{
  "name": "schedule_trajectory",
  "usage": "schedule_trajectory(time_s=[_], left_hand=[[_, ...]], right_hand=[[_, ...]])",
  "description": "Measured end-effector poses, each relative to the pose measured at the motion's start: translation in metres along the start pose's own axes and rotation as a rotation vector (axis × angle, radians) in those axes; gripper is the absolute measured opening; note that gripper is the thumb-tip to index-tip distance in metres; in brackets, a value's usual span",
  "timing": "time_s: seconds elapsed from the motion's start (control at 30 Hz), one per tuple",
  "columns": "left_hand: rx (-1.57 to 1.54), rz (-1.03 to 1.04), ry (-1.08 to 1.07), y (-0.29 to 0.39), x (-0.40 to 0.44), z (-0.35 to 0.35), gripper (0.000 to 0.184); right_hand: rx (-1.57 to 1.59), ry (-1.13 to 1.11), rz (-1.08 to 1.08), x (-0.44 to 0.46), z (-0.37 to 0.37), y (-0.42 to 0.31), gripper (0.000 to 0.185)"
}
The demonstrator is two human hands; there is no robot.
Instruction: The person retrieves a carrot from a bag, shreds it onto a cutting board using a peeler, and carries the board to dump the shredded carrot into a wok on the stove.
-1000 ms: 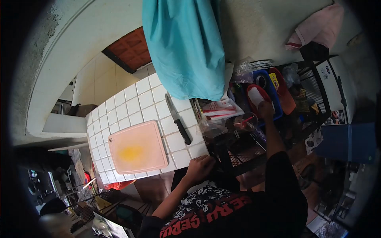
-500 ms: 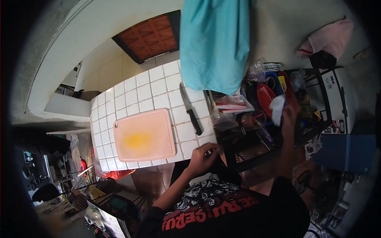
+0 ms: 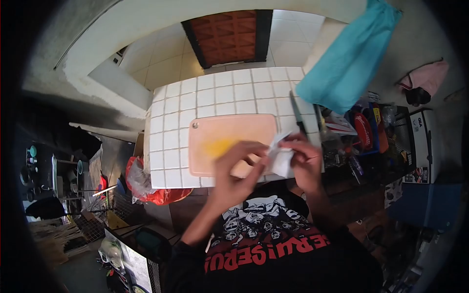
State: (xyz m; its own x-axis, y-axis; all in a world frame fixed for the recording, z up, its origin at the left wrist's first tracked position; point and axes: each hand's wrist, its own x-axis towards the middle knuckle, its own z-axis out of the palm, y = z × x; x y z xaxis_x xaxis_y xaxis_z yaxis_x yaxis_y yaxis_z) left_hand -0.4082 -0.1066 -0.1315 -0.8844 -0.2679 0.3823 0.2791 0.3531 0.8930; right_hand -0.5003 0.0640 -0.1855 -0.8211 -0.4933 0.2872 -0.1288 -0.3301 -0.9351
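Observation:
My left hand [image 3: 237,171] and my right hand [image 3: 307,163] meet over the near right corner of the pink cutting board [image 3: 261,124]. Between them is a crumpled white tissue [image 3: 282,162], or a similar thin sheet. The right fingers pinch it, and the left fingertips close on its left edge, slightly blurred. A yellow stain [image 3: 217,145] marks the middle of the board, partly behind my left hand. The kitchen knife [image 3: 296,108] lies right of the board, its handle mostly hidden behind my right hand.
The board rests on a white tiled counter [image 3: 168,122]. A turquoise cloth [image 3: 349,58] hangs over the counter's far right corner. To the right, a black rack holds a red basket [image 3: 362,131] and packets. A red plastic bag [image 3: 166,195] sits below the left edge.
My right hand has come from the rack at the right to the board with the white tissue. My left hand has risen from the counter's edge and now grips it too. The view has turned.

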Motion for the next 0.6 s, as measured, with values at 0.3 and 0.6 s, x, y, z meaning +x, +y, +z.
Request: schedule_trajectory(time_s=[0.3, 0.6], left_hand=[[0.387, 0.735, 0.278, 0.116, 0.019, -0.179, 0.030], [0.407, 0.832, 0.266, 0.112, 0.023, -0.190, 0.034]], right_hand=[[0.260, -0.058, -0.631, 0.053, 0.143, -0.125, 0.028], [0.250, -0.075, -0.651, 0.052, 0.169, -0.123, 0.027]])
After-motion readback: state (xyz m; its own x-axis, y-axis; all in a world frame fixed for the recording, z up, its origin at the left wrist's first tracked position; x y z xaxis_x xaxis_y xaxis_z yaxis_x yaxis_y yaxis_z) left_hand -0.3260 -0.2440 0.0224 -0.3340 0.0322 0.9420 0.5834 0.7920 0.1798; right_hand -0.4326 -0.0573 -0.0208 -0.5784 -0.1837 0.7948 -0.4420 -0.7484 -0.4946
